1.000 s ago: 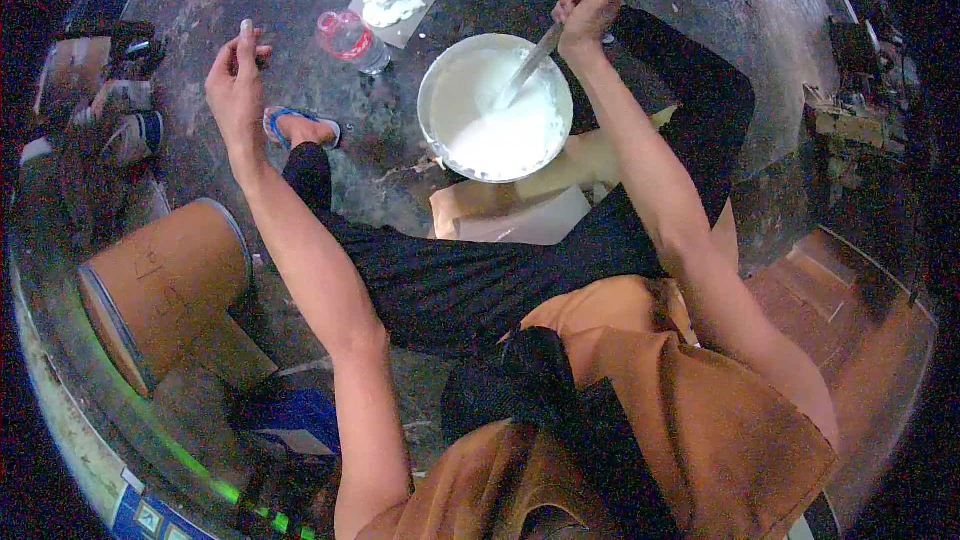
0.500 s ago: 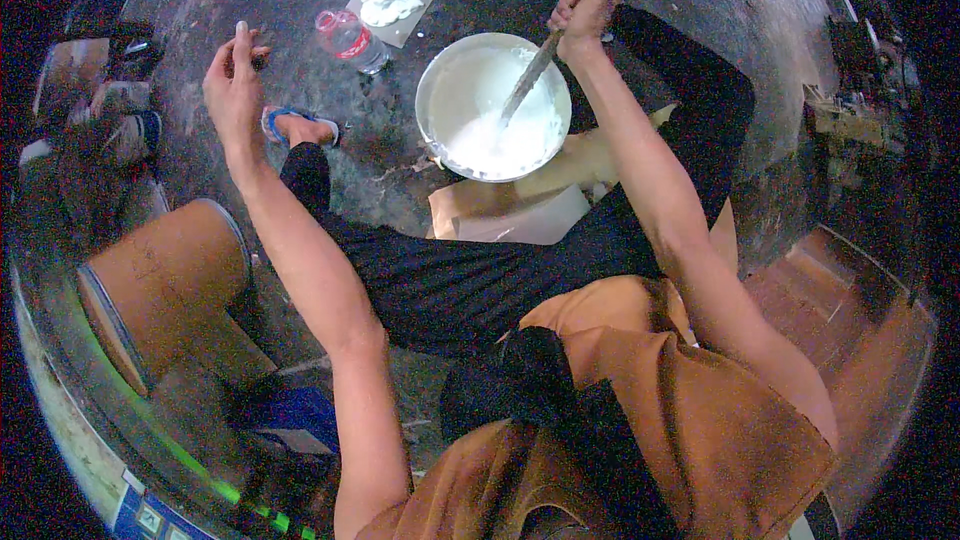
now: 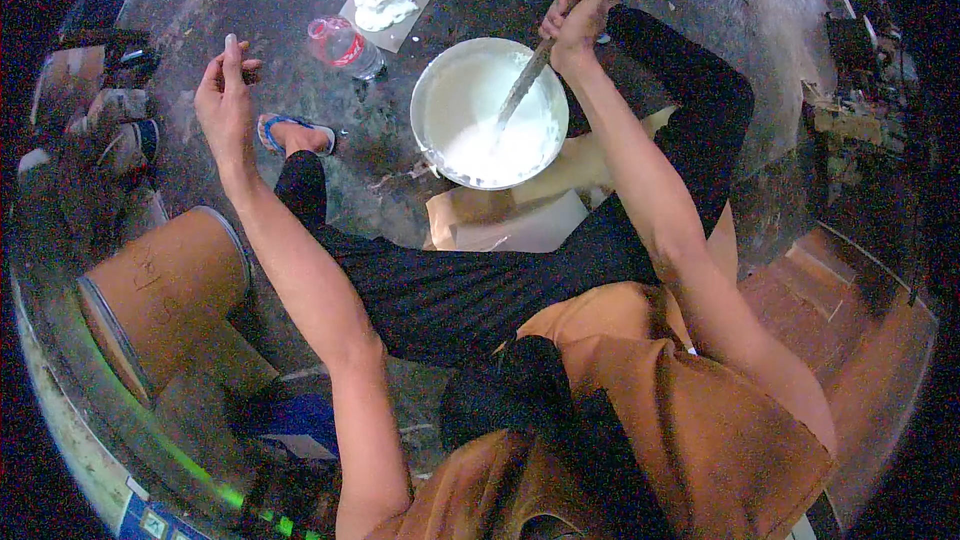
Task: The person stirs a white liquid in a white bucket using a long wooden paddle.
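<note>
My right hand point(image 3: 578, 25) is wrapped round the upper part of a long, rough stick point(image 3: 530, 75). The stick slants down to the left, its lower end in a bright white mixture point(image 3: 478, 145) inside a round white bucket point(image 3: 417, 100). Glare hides where the tip ends. Away to the left, my left hand point(image 3: 228, 85) is raised over the floor, loosely open, its fingers partly bent and apart, nothing visible in it. Between that hand and the bucket stands a clear plastic bottle point(image 3: 362, 62) with a red label.
White clumps point(image 3: 385, 0) lie on a pale sheet point(image 3: 405, 28) beyond the bottle. Cardboard point(image 3: 455, 215) lies on the near side of the bucket, by my legs. A brown drum point(image 3: 165, 290) rests at the left, and my sandalled foot point(image 3: 298, 133) is near the bottle.
My right hand and the stick's top have shifted slightly left. My left hand has moved a little left and down in the picture. The bucket stays in about the same place.
</note>
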Demonstrator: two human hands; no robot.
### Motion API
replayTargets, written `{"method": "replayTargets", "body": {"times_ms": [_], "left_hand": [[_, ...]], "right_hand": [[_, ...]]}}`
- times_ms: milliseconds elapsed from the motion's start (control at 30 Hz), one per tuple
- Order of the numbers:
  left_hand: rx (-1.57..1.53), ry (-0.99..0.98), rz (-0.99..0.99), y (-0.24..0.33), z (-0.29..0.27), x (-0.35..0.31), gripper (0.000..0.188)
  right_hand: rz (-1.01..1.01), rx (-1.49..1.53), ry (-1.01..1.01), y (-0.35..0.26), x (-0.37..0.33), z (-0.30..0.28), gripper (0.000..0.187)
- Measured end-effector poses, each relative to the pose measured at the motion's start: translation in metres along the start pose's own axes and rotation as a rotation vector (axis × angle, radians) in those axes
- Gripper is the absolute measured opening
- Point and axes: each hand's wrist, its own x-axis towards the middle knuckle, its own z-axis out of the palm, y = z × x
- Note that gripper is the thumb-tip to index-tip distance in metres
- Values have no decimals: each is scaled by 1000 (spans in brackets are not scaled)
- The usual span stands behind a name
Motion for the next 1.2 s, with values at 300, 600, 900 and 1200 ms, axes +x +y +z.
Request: {"method": "replayTargets", "body": {"times_ms": [300,600,900,1200], "left_hand": [[-10,-17,23,-4,3,3,42],[-14,-33,34,-10,0,7,42],[11,-18,37,-14,-2,9,44],[-19,-7,47,0,-4,2,45]], "right_hand": [[83,-12,3,10,3,-4,73],[116,-96,47,-17,9,4,72],[74,-161,76,-63,-3,27,71],[59,-22,70,-132,29,23,65]]}}
